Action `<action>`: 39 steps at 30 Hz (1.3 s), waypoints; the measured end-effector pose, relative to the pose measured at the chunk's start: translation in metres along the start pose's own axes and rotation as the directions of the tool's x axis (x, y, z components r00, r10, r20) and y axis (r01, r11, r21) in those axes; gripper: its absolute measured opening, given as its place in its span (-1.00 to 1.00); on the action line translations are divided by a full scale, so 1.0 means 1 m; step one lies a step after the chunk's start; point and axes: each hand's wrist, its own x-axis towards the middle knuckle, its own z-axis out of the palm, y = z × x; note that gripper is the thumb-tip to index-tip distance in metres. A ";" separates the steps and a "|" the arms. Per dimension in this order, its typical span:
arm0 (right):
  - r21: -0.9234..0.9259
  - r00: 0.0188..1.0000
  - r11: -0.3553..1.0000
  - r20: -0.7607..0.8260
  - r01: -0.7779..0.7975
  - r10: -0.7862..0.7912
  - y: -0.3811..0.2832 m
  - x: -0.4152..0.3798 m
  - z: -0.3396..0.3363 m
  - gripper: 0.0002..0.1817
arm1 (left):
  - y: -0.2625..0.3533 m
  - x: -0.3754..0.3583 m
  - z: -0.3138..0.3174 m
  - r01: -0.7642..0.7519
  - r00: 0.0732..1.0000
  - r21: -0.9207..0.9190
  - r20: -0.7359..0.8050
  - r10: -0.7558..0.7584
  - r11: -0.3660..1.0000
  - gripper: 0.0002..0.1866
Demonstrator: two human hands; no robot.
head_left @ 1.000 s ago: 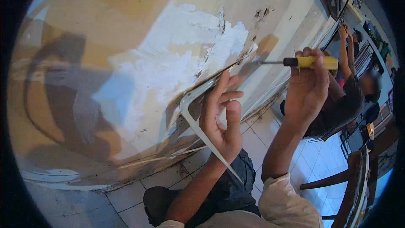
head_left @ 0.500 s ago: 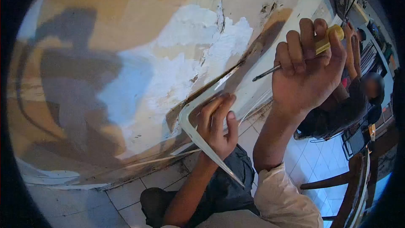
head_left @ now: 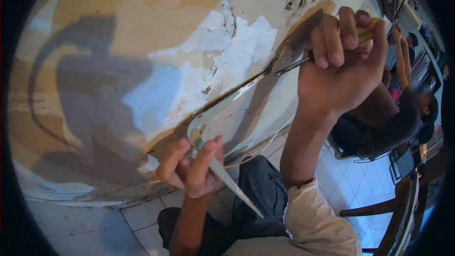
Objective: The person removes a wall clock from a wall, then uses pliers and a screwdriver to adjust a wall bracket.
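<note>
My right hand [head_left: 343, 66] is closed around the yellow handle of a screwdriver [head_left: 296, 65]. Its dark metal shaft points left, and the tip meets or nearly meets the wall by the upper end of a white plastic strip [head_left: 227, 187]. The strip runs along a dark crack, bends sharply, and its free end sticks out toward me. At that bend, my left hand [head_left: 194, 168] has its fingers curled about the strip, with one finger crossing in front of it. How firmly it grips is hard to see.
The wall [head_left: 156, 0] has patchy tan and white paint, with peeling spots and a shadow cast at left. Below lies a tiled floor [head_left: 343, 175]. A person in dark clothes [head_left: 379, 123] sits at right, near a dark wooden chair [head_left: 403, 204]. A thin pale cable hangs along the wall's base.
My left hand has shifted left and down from inside the bend to curl around it. My right hand has brought the screwdriver up and left, its tip now at the wall.
</note>
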 end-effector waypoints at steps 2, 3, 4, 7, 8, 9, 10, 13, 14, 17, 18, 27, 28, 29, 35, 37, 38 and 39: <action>-0.054 0.996 0.998 -0.083 0.023 -0.027 0.004 0.001 0.003 -0.68 | -0.012 0.008 -0.004 -0.054 0.998 -0.015 0.020 0.055 0.998 -0.62; -0.073 0.992 0.997 -0.120 0.024 -0.032 0.004 0.000 0.004 -0.67 | -0.015 0.011 -0.005 -0.066 0.997 -0.032 0.029 0.067 0.997 -0.62; -0.093 0.987 0.995 -0.154 0.025 -0.039 0.005 0.001 0.005 -0.66 | -0.019 0.013 -0.006 -0.077 0.996 -0.048 0.036 0.079 0.996 -0.61; -0.145 0.985 0.983 -0.119 0.110 -0.128 0.010 0.003 0.003 -0.66 | -0.027 0.019 -0.012 -0.131 0.987 -0.090 0.081 0.139 0.987 -0.55; -0.163 0.980 0.974 -0.099 0.155 -0.173 0.013 0.004 0.001 -0.66 | -0.028 0.021 -0.012 -0.135 0.985 -0.107 0.091 0.145 0.985 -0.53; -0.181 0.973 0.963 -0.078 0.200 -0.217 0.017 0.005 -0.002 -0.65 | -0.028 0.024 -0.011 -0.118 0.987 -0.127 0.093 0.130 0.985 -0.53; -0.199 0.965 0.950 -0.056 0.242 -0.258 0.019 0.005 -0.003 -0.65 | -0.026 0.026 -0.011 -0.099 0.989 -0.146 0.096 0.113 0.984 -0.52; -0.203 0.956 0.937 -0.020 0.284 -0.294 0.018 0.002 0.000 -0.64 | -0.029 0.040 -0.020 -0.191 0.946 -0.103 0.248 0.211 0.976 -0.59; -0.195 0.956 0.938 -0.009 0.286 -0.293 0.017 0.001 0.001 -0.64 | -0.027 0.044 -0.024 -0.212 0.936 -0.076 0.271 0.224 0.974 -0.62; -0.172 0.957 0.942 0.018 0.289 -0.291 0.017 0.001 0.003 -0.66 | -0.021 0.061 -0.035 -0.308 0.892 -0.004 0.347 0.290 0.951 -0.69; -0.171 0.958 0.943 0.023 0.284 -0.284 0.016 0.001 0.002 -0.66 | -0.021 0.071 -0.040 -0.356 0.866 0.011 0.379 0.326 0.934 -0.72; -0.115 0.957 0.955 -0.071 0.273 -0.282 0.020 -0.006 -0.004 -0.67 | -0.022 0.116 -0.021 -0.606 0.564 -0.170 0.598 0.570 0.777 -0.77; -0.095 0.960 0.960 -0.080 0.262 -0.270 0.019 -0.010 -0.008 -0.67 | -0.020 0.115 -0.018 -0.651 0.539 -0.147 0.602 0.589 0.745 -0.76; -0.065 0.959 0.963 -0.096 0.261 -0.266 0.017 -0.012 -0.010 -0.65 | -0.019 0.114 -0.015 -0.693 0.513 -0.125 0.606 0.608 0.710 -0.76; 0.009 0.961 0.967 -0.115 0.255 -0.252 0.016 -0.012 -0.012 -0.61 | -0.018 0.119 -0.018 -0.612 0.549 -0.156 0.621 0.559 0.775 -0.73; -0.010 0.970 0.973 -0.078 0.232 -0.232 0.016 -0.009 -0.008 -0.65 | -0.021 0.121 -0.017 -0.605 0.575 -0.156 0.593 0.564 0.780 -0.72; 0.002 0.968 0.971 -0.080 0.237 -0.236 0.016 -0.007 -0.007 -0.65 | -0.022 0.123 -0.017 -0.605 0.581 -0.153 0.585 0.565 0.781 -0.72; 0.015 0.967 0.970 -0.082 0.242 -0.240 0.017 -0.005 -0.007 -0.66 | -0.023 0.123 -0.017 -0.611 0.577 -0.143 0.592 0.563 0.778 -0.71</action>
